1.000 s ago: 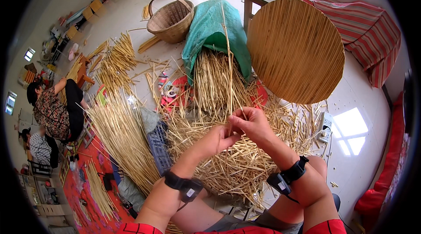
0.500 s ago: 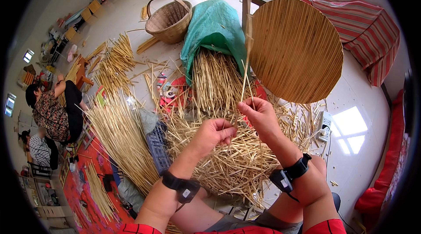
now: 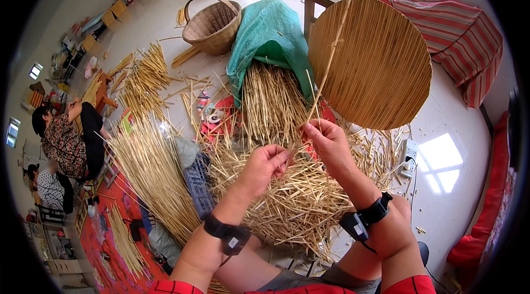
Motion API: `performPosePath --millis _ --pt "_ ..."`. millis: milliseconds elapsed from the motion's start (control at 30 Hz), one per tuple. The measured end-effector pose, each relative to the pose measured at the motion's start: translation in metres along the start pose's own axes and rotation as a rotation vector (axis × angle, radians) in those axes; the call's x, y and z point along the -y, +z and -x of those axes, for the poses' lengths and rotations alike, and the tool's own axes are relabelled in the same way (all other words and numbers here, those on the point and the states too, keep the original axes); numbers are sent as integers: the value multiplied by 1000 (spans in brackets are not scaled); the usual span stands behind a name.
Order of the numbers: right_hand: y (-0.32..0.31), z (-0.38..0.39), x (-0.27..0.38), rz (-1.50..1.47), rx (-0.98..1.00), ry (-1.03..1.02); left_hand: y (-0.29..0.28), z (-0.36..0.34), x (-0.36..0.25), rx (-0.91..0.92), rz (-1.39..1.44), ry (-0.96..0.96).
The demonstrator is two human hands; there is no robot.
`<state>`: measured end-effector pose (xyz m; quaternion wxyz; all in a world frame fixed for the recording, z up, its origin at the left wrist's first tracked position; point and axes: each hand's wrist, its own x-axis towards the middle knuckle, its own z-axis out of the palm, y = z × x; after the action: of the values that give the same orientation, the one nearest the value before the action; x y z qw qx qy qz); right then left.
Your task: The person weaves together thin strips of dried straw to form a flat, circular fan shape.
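Note:
My right hand [image 3: 331, 145] pinches a long, thin straw stalk [image 3: 334, 46] between thumb and fingers. The stalk slants up and to the right, across the front of a large round panel of straw [image 3: 381, 68]. Just left of it, my left hand [image 3: 264, 166] has its thumb and fingertips pressed together; what is in them, if anything, is too thin to make out. Both hands are above a heap of short cut straw pieces [image 3: 292, 206]. Beyond them, a green woven sack [image 3: 270, 21] lies with a mass of straw stalks [image 3: 270, 101] spilling from its mouth.
On my left, a thick bundle of long stalks [image 3: 149, 167] leans against a blue plastic crate [image 3: 197, 186]. A handled basket [image 3: 212, 32] stands behind, beside scattered stalks [image 3: 144, 81]. A power strip [image 3: 408, 157] lies at right. Two people [image 3: 66, 139] sit at far left.
The stalk's upper end has swung to the right, from upright to slanting across the round panel. My left hand has drawn slightly left and up, away from my right hand.

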<state>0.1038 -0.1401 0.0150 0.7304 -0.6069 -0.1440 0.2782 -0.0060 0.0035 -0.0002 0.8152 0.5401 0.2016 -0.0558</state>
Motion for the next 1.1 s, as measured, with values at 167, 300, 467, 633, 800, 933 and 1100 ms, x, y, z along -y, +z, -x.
performPosePath --millis 167,300,467,633,800,933,1100 --pt "3 -1 -8 4 -29 -59 1 -3 1 -81 10 -21" --pt "8 0 -21 43 -2 -28 3 -2 1 -115 -19 3" --pt "6 -2 -17 113 -114 -27 -1 0 0 -15 -152 32" --pt "2 -5 -20 158 -157 -124 2 -1 4 -24 -328 91" --pt "2 -4 -19 174 -167 -105 5 0 5 -48 -295 122" --pt "4 -3 -15 144 -146 -113 5 0 4 -39 -224 84" --pt "4 -7 -21 117 -150 -200 4 -2 3 -95 -121 40"
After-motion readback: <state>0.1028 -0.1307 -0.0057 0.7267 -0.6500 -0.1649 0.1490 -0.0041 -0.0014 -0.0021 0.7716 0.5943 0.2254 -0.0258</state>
